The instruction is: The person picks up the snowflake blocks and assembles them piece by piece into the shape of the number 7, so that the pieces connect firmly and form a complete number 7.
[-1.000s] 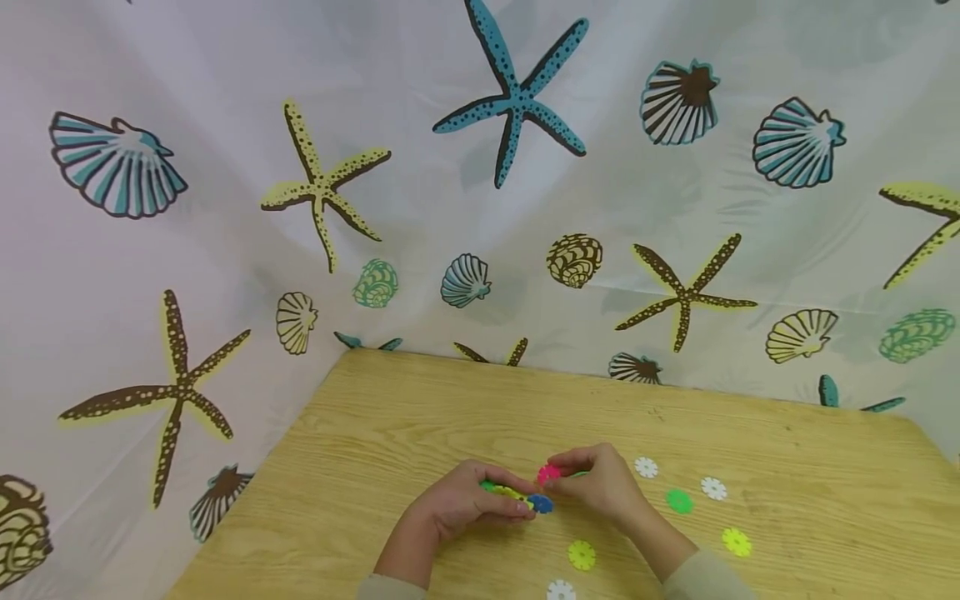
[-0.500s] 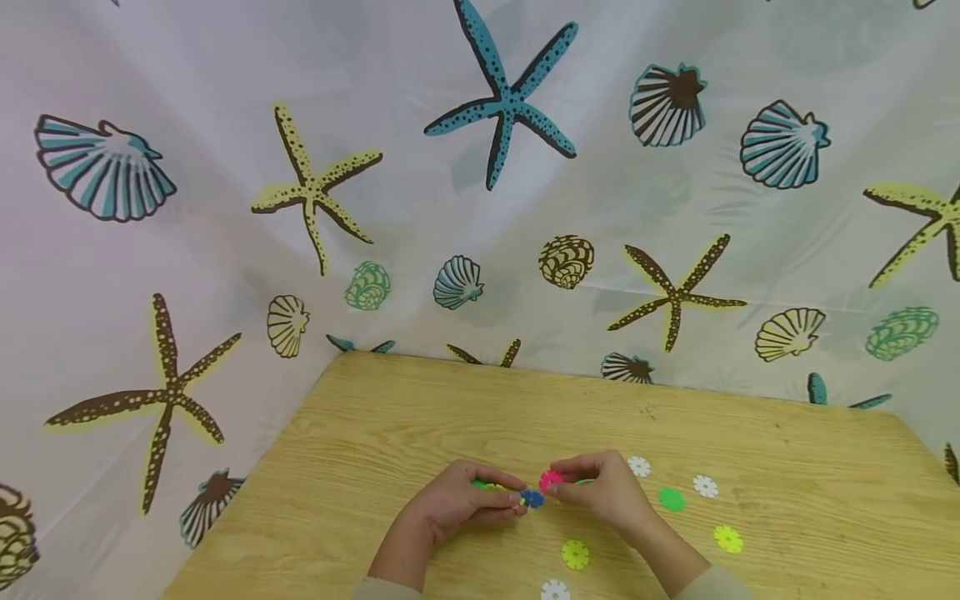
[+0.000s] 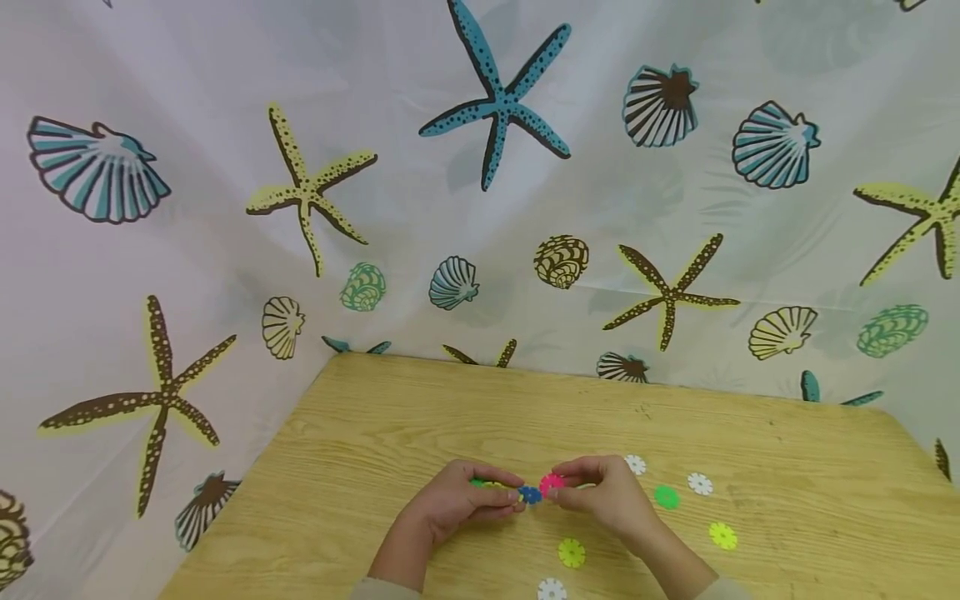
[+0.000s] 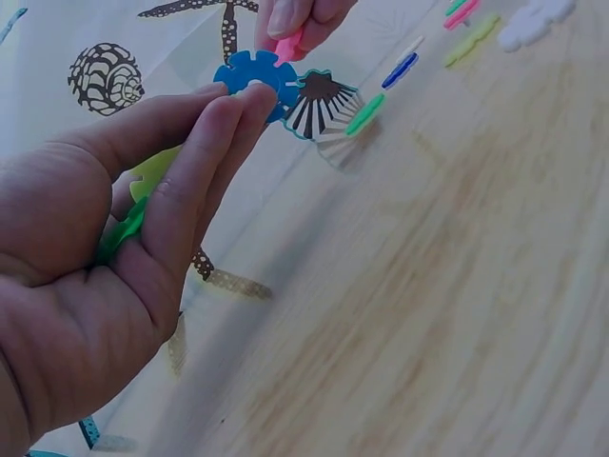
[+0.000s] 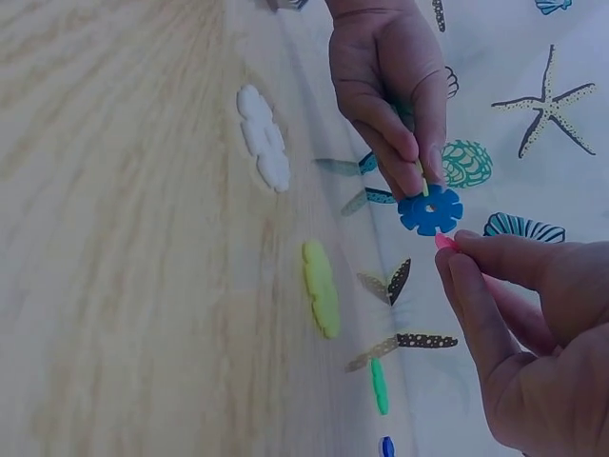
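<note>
My left hand point(image 3: 465, 502) grips a short chain of notched plastic interlocking discs. A green disc point(image 4: 122, 231) and a yellow disc point(image 4: 152, 173) lie partly hidden within the palm and fingers. At the fingertips a blue disc point(image 5: 431, 209) sticks out toward the right. My right hand point(image 3: 615, 502) pinches a pink disc point(image 3: 551, 485) between thumb and fingers. In the right wrist view the pink disc's edge meets a rim notch of the blue one, and the two stand at an angle to each other. How deep it sits in the slot I cannot tell.
Loose discs lie on the wooden table point(image 3: 390, 417): a yellow disc point(image 3: 572, 552) and a white disc point(image 3: 552, 590) in front, a green disc point(image 3: 667, 497), another yellow disc point(image 3: 723, 536) and more white ones at right. A shell-printed cloth point(image 3: 405, 208) walls the back and left.
The right hand has brought the pink disc, first apart from the blue one, against its edge. The blue disc has turned slightly in the left hand. The head view has shifted a little.
</note>
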Demonstrator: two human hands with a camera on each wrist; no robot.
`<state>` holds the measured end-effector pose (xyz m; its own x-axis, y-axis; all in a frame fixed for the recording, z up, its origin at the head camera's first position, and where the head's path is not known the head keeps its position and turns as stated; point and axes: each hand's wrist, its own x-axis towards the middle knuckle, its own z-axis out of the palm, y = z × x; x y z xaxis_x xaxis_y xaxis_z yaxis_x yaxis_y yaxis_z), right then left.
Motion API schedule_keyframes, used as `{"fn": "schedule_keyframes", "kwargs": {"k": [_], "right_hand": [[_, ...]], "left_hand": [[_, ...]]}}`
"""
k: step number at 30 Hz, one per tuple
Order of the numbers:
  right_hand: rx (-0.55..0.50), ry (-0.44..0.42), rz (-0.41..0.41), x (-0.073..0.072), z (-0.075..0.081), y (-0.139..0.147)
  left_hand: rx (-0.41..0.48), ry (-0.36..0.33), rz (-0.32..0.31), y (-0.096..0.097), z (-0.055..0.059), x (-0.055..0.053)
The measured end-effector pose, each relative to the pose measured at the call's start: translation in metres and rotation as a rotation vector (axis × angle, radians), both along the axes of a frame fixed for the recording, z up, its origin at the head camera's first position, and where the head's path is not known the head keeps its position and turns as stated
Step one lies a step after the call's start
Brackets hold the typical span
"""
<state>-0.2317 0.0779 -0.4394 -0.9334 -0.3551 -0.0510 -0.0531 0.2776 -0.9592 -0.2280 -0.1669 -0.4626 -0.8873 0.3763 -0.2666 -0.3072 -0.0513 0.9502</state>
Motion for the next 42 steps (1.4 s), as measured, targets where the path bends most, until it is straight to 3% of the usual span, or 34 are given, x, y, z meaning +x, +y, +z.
{"fn": "schedule_keyframes", "kwargs": {"k": [20, 30, 38, 42], "right_hand": [[-0.122, -0.109, -0.077, 0.016, -0.005, 0.003], [-0.195, -0.142, -0.099, 0.019, -0.008, 0.002], [-0.224, -0.161, -0.187, 0.021, -0.010, 0.000], [-0.255, -0.181, -0.178, 0.020, -0.010, 0.001]], "left_hand": [[0.000, 0.010, 0.010, 0.009, -0.002, -0.001], [-0.012, 0.030, -0.009, 0.012, -0.001, -0.002], [0.009, 0.041, -0.008, 0.016, -0.002, -0.001], [0.010, 0.038, -0.006, 0.016, -0.001, 0.000]]}}
